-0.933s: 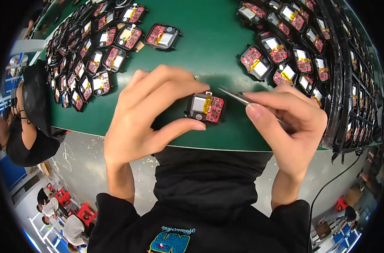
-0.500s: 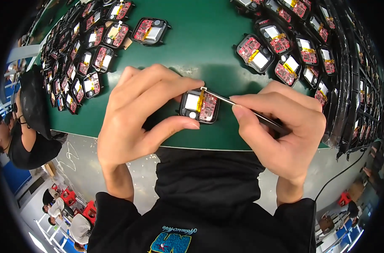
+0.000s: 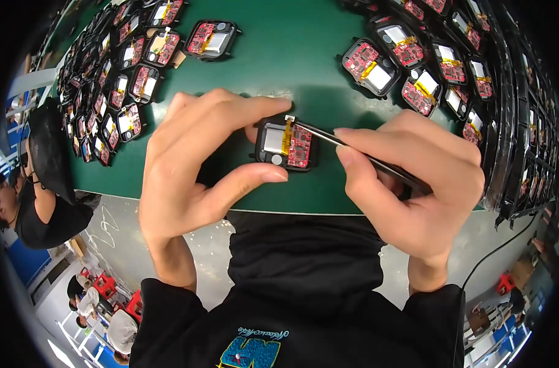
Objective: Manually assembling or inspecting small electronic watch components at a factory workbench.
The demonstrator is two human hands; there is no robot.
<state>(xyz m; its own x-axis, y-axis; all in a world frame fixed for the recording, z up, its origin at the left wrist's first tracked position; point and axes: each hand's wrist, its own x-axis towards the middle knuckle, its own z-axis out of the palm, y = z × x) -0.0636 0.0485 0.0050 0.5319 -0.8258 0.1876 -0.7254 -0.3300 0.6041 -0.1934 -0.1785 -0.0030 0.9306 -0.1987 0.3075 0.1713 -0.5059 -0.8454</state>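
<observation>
In the middle, near the front edge of the green table, lies a black watch-like case [image 3: 312, 161]. It holds a red circuit board [image 3: 300, 147], a silver-white battery [image 3: 273, 140] and a yellow flex strip [image 3: 287, 137] ending in a small white connector. My left hand [image 3: 196, 162] curves round the case's left side, thumb by its lower edge and another fingertip at its left edge. Its index finger stretches above, apart from the connector. Pinched in my right hand [image 3: 417, 175] are metal tweezers [image 3: 328, 137], their tip at the connector end of the strip. Whether they grip it is too small to tell.
Many similar open cases [image 3: 130, 121] crowd the table's left side. More cases [image 3: 421, 92] lie at the right, beside stacked black trays [image 3: 506, 122]. A single case [image 3: 210, 40] sits farther back. Another person [image 3: 49, 205] is at the left, beyond the table edge.
My left index finger has lifted away from the strip's connector. The tweezers stay at the connector, which now stands out past the case's upper edge. The whole view has shifted slightly.
</observation>
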